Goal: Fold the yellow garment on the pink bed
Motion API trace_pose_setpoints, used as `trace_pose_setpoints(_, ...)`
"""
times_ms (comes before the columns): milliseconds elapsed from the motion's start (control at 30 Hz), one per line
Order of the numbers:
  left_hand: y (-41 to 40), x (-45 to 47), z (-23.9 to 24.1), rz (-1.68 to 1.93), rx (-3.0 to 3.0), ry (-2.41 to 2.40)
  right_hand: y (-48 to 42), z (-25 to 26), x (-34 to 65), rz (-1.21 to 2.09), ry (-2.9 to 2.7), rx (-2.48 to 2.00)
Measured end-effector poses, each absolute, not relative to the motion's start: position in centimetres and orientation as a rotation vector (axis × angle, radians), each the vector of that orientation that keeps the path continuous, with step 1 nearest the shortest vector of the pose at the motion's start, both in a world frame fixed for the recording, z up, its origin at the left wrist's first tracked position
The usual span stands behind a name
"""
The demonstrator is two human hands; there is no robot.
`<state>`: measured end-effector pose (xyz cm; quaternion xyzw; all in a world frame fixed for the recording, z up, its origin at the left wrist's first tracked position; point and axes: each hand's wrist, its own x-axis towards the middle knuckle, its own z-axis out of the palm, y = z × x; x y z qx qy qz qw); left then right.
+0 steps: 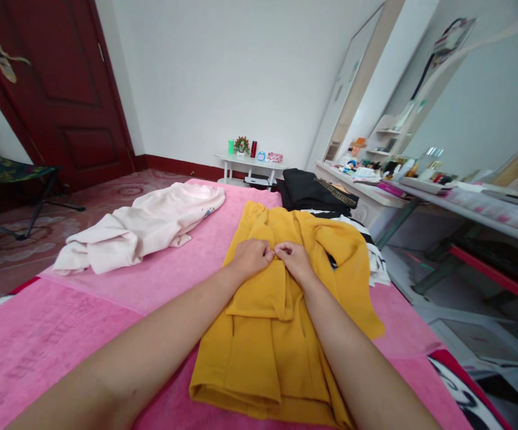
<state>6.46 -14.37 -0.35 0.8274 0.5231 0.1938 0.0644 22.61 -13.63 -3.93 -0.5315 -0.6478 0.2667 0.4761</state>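
Note:
A mustard-yellow coat [250,352] lies spread on the pink bed cover, its hem toward me and one sleeve out to the right. My left hand [252,257] is closed on the fabric in the coat's upper middle. Right beside it, my right hand [293,258] pinches the same cloth, and the fingertips of both hands nearly meet. What exactly lies between the fingertips is too small to make out. A folded flap of the coat hangs just below the hands.
On the left of the pink bed cover [93,316] lies a pale pink garment [151,221]. Folded black clothes [306,190] and a black-and-white garment [378,263] are behind and right of the coat. A cluttered dresser [379,191] stands at right; a low white table [252,161] is beyond.

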Motion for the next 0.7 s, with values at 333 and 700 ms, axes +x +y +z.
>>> trace_pose_setpoints(333,-13.9,6.3,-0.7,0.602,2.455,1.57,-15.2,-1.8,23.3,0.7,-1.579,-1.36)
trace_pose_setpoints(700,-13.4,5.9,-1.6,0.648,2.468,1.512,-17.8,2.5,35.4,-0.296,-1.291,-2.233)
